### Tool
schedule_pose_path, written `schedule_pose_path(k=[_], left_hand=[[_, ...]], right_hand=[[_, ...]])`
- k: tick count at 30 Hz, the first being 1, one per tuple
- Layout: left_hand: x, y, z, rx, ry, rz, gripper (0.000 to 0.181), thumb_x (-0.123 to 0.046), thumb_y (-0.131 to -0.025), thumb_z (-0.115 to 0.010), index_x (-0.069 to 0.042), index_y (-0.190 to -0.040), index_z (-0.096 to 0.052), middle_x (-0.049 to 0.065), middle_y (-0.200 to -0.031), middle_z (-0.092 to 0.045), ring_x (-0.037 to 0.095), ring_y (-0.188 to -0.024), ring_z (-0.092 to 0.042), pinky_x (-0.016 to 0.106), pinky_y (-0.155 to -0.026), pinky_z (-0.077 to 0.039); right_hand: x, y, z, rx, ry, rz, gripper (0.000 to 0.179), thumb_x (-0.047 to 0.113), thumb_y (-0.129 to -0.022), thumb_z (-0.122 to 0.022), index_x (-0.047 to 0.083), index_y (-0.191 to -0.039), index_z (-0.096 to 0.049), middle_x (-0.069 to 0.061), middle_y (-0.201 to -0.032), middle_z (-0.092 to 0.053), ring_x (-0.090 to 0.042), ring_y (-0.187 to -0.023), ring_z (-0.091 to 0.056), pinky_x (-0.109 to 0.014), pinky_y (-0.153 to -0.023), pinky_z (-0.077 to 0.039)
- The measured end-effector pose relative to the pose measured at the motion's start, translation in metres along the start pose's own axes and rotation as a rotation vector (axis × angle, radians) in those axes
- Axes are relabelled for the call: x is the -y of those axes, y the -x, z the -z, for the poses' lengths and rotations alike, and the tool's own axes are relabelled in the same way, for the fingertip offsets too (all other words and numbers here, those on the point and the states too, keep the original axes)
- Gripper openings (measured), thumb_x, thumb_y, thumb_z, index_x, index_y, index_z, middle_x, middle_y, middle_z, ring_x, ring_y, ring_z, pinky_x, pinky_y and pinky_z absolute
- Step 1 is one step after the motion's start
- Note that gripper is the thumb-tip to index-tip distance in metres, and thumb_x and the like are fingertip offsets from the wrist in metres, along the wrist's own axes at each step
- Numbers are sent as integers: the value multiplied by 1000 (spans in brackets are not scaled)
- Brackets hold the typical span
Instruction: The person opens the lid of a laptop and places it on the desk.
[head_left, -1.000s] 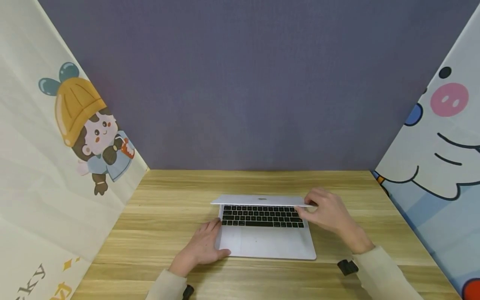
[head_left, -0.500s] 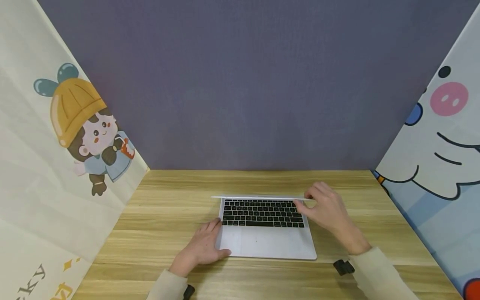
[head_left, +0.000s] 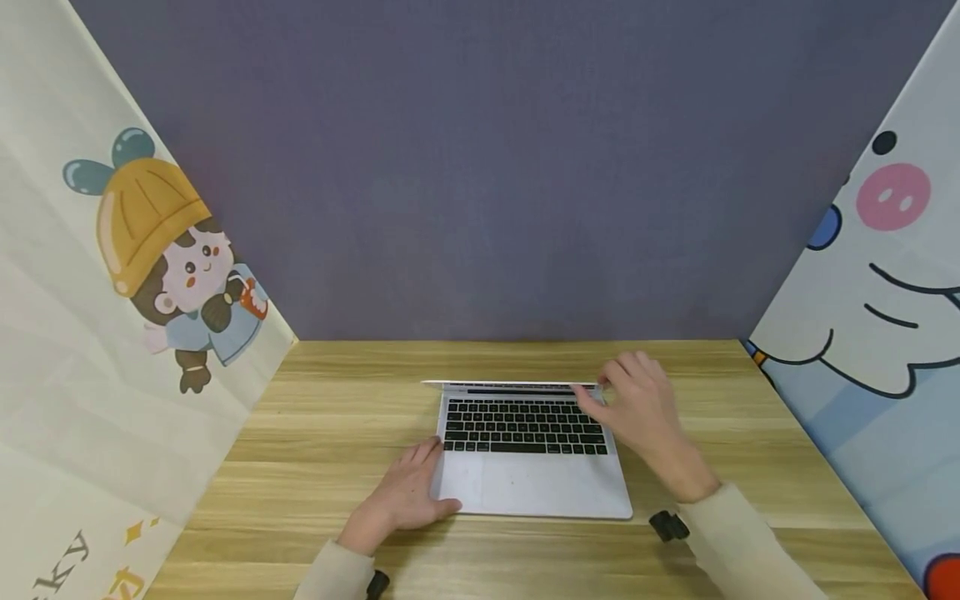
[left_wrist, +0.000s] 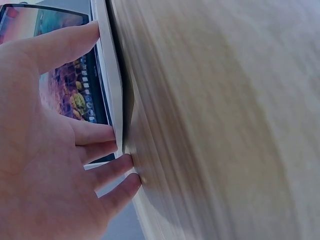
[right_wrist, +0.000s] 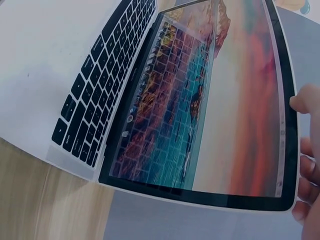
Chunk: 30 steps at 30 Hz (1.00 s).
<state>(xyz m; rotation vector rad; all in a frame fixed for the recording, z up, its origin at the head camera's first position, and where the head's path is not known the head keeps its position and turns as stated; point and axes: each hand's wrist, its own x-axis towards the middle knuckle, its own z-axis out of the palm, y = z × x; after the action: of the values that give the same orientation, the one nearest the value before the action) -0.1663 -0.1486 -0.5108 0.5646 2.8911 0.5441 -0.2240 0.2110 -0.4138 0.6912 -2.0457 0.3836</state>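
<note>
A silver laptop (head_left: pixel 525 483) lies on the table, its black keyboard (right_wrist: pixel 110 75) uncovered and its lid (head_left: pixel 510 385) raised. From the head view the lid is nearly edge-on; the right wrist view shows the lit screen (right_wrist: pixel 245 100) with a colourful picture. My left hand (head_left: pixel 408 492) rests at the base's left front corner, fingers extended along the left side and thumb by the front edge. With my right hand (head_left: pixel 637 408) I pinch the lid near its upper right corner, thumb on the screen side and fingers on the far side, partly hidden.
The wooden table (head_left: pixel 337 400) meets a grey-blue panel (head_left: pixel 480 183) at its back edge. Cartoon-printed sheets stand at the left (head_left: pixel 60 350) and right (head_left: pixel 862 350). Dark wrist devices show beside both sleeves (head_left: pixel 742 542).
The lid has tilted farther back, bringing the upper keyboard rows and a strip of screen into the head view. My right hand moved up and slightly left with it; the left hand stayed put.
</note>
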Motion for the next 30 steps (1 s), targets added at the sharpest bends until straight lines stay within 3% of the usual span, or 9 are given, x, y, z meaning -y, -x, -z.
schedule_pose_path(k=[12, 30], left_hand=[[-1, 1, 0, 6, 5, 12, 102, -56, -82, -74, 9, -151, -37, 25, -159, -33, 45, -144, -33, 61, -116, -30], [-3, 0, 2, 19, 3, 23, 102, -56, -83, -74, 9, -152, -36, 25, -160, -32, 44, -145, -33, 61, -117, -30]], right_hand=[[2, -13, -5, 22, 57, -29, 36, 34, -80, -73, 1, -72, -62, -11, -71, -59, -33, -67, -52, -44, -60, -44], [-10, -31, -15, 41, 62, -58, 35, 33, -80, -77, 2, -75, -63, -11, -71, -58, -32, -64, -47, -41, -56, -36]])
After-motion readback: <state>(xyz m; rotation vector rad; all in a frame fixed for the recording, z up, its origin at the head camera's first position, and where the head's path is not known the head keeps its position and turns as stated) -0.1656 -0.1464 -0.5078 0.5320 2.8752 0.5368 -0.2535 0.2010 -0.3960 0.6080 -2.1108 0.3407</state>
